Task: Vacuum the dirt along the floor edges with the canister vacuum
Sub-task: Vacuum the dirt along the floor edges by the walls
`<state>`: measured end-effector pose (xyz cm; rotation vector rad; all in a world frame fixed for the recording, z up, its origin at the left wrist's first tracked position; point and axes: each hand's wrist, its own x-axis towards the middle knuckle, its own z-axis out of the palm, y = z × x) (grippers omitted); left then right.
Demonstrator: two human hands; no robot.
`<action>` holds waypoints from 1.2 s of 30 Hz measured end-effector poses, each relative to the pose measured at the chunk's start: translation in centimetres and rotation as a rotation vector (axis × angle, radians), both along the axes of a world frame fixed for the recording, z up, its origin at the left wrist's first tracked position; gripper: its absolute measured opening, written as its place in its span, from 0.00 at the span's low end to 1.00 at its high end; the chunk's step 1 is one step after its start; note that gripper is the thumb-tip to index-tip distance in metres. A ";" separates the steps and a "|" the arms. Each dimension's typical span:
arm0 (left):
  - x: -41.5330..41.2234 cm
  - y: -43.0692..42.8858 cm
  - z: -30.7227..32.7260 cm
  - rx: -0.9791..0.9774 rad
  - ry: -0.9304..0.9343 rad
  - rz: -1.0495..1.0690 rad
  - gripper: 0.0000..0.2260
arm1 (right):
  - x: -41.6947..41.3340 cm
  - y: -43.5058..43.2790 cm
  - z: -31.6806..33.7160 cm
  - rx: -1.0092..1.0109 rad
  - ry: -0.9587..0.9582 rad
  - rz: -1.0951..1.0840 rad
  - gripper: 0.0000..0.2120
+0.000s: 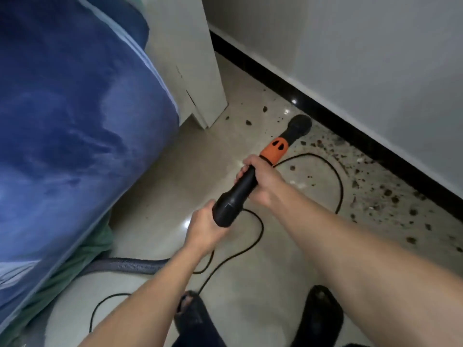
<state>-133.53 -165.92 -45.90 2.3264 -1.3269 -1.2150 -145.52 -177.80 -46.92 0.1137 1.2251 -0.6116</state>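
The person stands over the dirty strip with both hands on the vacuum wand (253,179). The right hand (261,182) is forward, its fingers (242,172) wrapped round the slim black tube just behind the orange section, which looks like the steering grip. The left hand (206,227) is further back, clasped round the thick black cuff where the grey hose (130,266) joins; I judge it carries the weight and takes the drag of the hose. Held this way, the wand slants down and away so the round black nozzle (300,126) sits low on the floor (220,156), just beside the black skirting (263,78) at the wall. The dirt (375,194) lies scattered along that edge, mostly to the right of the nozzle, with a few crumbs near the white cabinet (193,71), so most of the strip looks undone. A black power cord (337,176) loops across the floor beneath the arms, close enough to snag. The hose runs off under the blue-covered bed (75,116). The canister is out of sight, so I cannot tell what it has collected.
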 end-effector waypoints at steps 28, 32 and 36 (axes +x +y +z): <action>14.8 -2.1 -16.0 0.076 0.040 -0.022 0.11 | 15.5 -1.2 -16.3 -0.226 -0.048 0.034 0.08; 12.6 -4.2 -17.0 0.057 0.040 -0.069 0.11 | 12.7 -3.5 -16.5 -0.232 0.021 -0.016 0.03; 10.9 -5.9 -16.7 0.033 0.044 -0.073 0.10 | 11.2 -5.5 -16.1 -0.256 0.004 0.020 0.04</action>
